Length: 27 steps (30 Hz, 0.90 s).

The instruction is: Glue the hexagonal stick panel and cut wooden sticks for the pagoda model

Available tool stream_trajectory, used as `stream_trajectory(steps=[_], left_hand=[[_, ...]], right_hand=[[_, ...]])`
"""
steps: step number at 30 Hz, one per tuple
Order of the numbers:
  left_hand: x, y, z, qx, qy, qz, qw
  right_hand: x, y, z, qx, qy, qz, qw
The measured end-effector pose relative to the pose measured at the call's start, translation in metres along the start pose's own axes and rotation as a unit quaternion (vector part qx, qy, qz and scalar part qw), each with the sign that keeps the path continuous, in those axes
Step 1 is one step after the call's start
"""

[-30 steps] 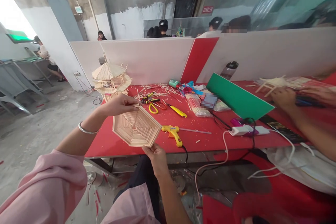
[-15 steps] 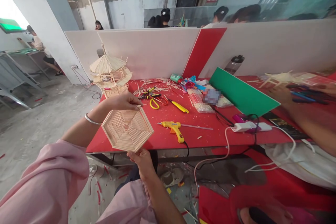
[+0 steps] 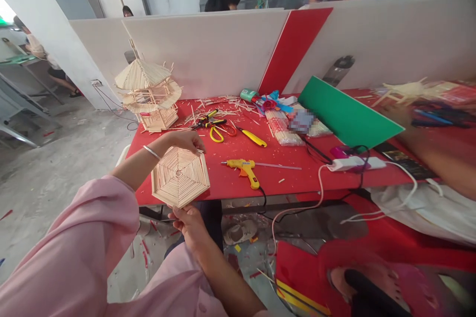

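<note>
My left hand (image 3: 190,142) and right hand (image 3: 191,225) pinch this hexagonal stick panel (image 3: 180,177): light, stiff, probably brittle, rim's safest!

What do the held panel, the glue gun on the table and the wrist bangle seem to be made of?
Held panel: probably wood, bare and matte; thin, pale sticks show in concentric rows.
Glue gun: likely hard plastic, judging by its smooth, evenly yellow body.
Bangle: seemingly polished metal, given its silvery shine, though a coated material is possible.
</note>
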State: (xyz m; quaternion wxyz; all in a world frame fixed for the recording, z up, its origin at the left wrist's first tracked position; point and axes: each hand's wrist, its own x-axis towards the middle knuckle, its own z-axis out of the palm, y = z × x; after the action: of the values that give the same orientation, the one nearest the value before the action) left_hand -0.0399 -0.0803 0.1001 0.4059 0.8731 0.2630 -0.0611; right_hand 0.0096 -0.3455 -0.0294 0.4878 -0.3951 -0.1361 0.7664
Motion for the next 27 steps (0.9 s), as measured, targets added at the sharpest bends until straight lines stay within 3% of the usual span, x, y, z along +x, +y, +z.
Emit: stream_trajectory(steps=[5,9,13,16,18,20,21,23,25,27], left_hand=[[0.026,-0.017,0.024,0.008,0.014,-0.011,1.000],[0.030,-0.020,0.036,0.035,0.050,0.000,0.998],[0.008,-0.018,0.035,0.023,0.099,0.027,0.994],[-0.025,-0.024,0.032,-0.018,0.215,0.000,0.976],[-0.048,-0.035,0.033,-0.081,0.308,-0.035,0.947],[-0.067,-0.051,0.040,-0.163,0.403,-0.052,0.899],[-0.074,-0.060,0.045,-0.202,0.440,-0.053,0.873],[-0.083,-0.074,0.056,-0.277,0.482,-0.048,0.830],[-0.086,-0.082,0.066,-0.340,0.481,-0.048,0.807],[-0.084,-0.083,0.073,-0.378,0.462,-0.051,0.800]], right_hand=[[0.000,0.007,0.004,0.066,-0.003,0.023,0.998],[0.002,0.007,0.005,0.066,0.011,0.035,0.997],[0.005,0.008,0.005,-0.008,0.016,0.043,0.999],[-0.002,-0.001,0.004,-0.134,-0.067,0.061,0.987],[-0.011,-0.017,0.002,-0.241,-0.154,0.035,0.958],[-0.022,-0.041,-0.004,-0.334,-0.173,-0.058,0.925],[-0.027,-0.054,-0.009,-0.377,-0.136,-0.113,0.909],[-0.031,-0.079,-0.021,-0.455,0.008,-0.210,0.865],[-0.030,-0.098,-0.037,-0.529,0.163,-0.274,0.786],[-0.026,-0.108,-0.052,-0.581,0.202,-0.298,0.730]])
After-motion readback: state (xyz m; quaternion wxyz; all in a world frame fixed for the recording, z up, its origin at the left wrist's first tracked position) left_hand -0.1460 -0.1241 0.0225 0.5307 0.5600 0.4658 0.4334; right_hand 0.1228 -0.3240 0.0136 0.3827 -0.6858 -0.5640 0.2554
